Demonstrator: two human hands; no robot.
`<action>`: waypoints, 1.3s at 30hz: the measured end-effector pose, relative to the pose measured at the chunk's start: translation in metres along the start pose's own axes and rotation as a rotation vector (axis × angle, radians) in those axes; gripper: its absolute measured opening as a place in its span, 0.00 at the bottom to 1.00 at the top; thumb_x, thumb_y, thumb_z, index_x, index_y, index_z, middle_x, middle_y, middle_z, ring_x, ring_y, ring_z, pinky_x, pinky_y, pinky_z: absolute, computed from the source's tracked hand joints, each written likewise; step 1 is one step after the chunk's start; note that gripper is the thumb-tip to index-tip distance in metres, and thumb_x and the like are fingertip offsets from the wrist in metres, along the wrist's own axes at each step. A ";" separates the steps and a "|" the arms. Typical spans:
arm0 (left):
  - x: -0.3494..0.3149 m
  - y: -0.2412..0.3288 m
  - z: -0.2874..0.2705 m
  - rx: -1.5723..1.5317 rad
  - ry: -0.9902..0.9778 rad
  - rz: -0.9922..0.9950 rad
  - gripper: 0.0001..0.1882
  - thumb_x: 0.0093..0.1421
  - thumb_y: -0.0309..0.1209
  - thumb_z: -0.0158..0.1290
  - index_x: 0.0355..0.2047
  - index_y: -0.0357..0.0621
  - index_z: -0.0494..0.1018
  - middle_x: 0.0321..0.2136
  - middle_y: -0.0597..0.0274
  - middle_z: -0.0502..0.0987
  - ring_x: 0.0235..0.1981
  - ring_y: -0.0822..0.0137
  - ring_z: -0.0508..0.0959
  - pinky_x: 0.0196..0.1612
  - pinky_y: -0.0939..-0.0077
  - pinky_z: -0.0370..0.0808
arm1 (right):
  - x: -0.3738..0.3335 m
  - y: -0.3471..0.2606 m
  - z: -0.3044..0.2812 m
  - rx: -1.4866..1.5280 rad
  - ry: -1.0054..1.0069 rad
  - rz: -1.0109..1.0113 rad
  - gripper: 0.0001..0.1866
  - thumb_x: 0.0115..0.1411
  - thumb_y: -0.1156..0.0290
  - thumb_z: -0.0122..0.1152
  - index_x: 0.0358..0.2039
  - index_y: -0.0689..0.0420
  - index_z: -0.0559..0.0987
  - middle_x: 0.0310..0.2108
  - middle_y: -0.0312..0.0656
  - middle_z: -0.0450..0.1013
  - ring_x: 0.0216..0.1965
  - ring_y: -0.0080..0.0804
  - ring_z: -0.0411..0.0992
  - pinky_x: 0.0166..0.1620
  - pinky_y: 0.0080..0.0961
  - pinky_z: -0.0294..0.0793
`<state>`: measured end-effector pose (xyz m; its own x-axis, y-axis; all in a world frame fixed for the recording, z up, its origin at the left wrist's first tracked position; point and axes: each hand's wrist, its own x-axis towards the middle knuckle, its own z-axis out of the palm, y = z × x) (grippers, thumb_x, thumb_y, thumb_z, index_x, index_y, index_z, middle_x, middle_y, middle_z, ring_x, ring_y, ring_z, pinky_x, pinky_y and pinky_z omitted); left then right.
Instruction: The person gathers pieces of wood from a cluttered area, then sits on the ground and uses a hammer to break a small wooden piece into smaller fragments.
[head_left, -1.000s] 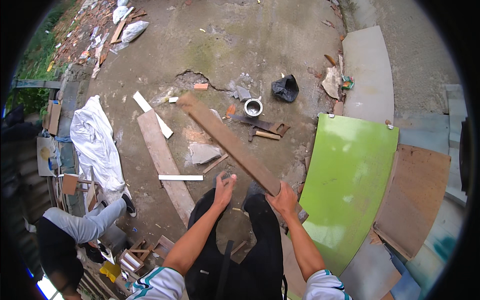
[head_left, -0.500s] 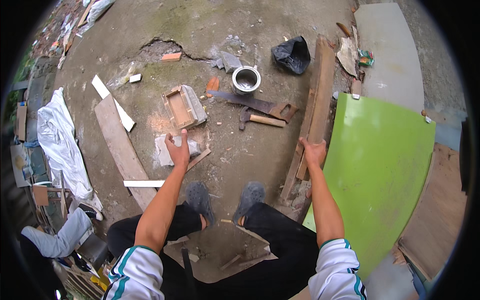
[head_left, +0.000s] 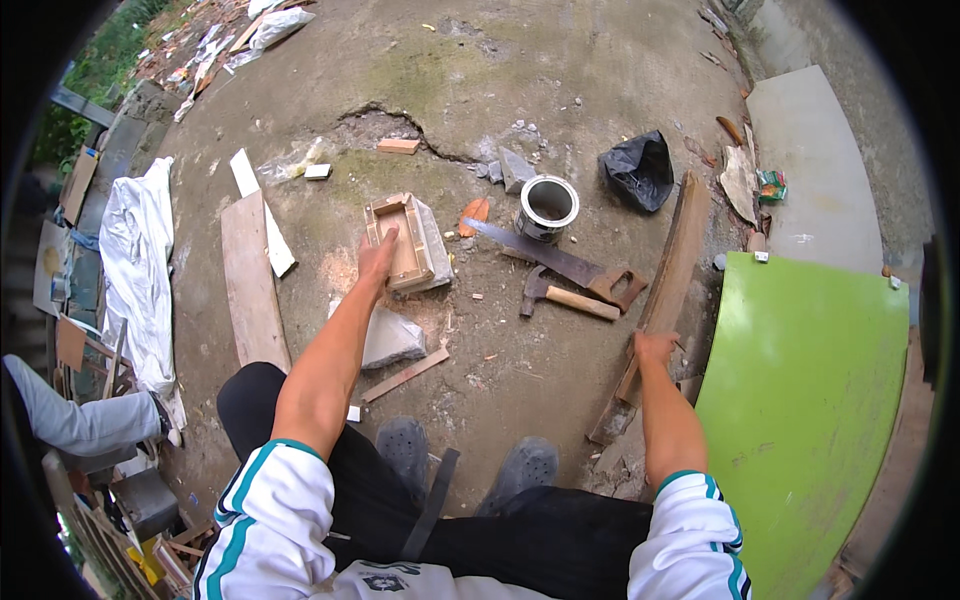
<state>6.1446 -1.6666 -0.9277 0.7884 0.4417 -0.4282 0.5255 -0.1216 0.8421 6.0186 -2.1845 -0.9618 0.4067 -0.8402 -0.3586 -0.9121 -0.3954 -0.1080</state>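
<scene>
Plank (head_left: 682, 245) under right hand (head_left: 655, 347)

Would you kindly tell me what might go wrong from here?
The saw lies uncovered between the left hand and the right hand, so a careless reach might meet its blade. The wooden beam at the right hand lies near the saw's handle and could nudge it. The wooden box appears to rest on a grey block and might slide off if pushed.

I see a shallow wooden box (head_left: 408, 262), open side up; well to its right, a long, rough brown plank (head_left: 680, 260) stretches out slantwise.
</scene>
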 end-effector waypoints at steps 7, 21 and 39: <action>0.011 -0.011 0.003 -0.001 -0.004 0.076 0.33 0.60 0.47 0.57 0.60 0.41 0.64 0.50 0.48 0.77 0.49 0.54 0.78 0.54 0.63 0.72 | 0.051 0.024 0.012 -0.099 -0.188 -0.117 0.62 0.50 0.45 0.70 0.64 0.78 0.44 0.61 0.68 0.60 0.63 0.56 0.63 0.64 0.39 0.63; 0.020 -0.029 0.001 0.290 0.116 0.068 0.29 0.62 0.48 0.49 0.59 0.46 0.68 0.51 0.42 0.76 0.54 0.43 0.75 0.58 0.57 0.68 | -0.028 -0.025 -0.038 -0.338 0.110 -0.397 0.49 0.55 0.45 0.65 0.66 0.64 0.58 0.57 0.61 0.67 0.59 0.59 0.66 0.60 0.43 0.67; -0.098 0.071 0.127 -0.040 -0.365 0.526 0.28 0.68 0.50 0.46 0.55 0.38 0.70 0.45 0.49 0.79 0.46 0.60 0.78 0.49 0.66 0.73 | -0.176 -0.175 -0.060 0.467 -0.611 -0.980 0.35 0.61 0.56 0.59 0.61 0.67 0.61 0.48 0.59 0.73 0.45 0.43 0.77 0.38 0.34 0.79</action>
<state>6.1458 -1.8317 -0.8677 0.9995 0.0001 -0.0325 0.0319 -0.2037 0.9785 6.1102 -1.9899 -0.8244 0.9494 0.0933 -0.2999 -0.2203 -0.4828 -0.8476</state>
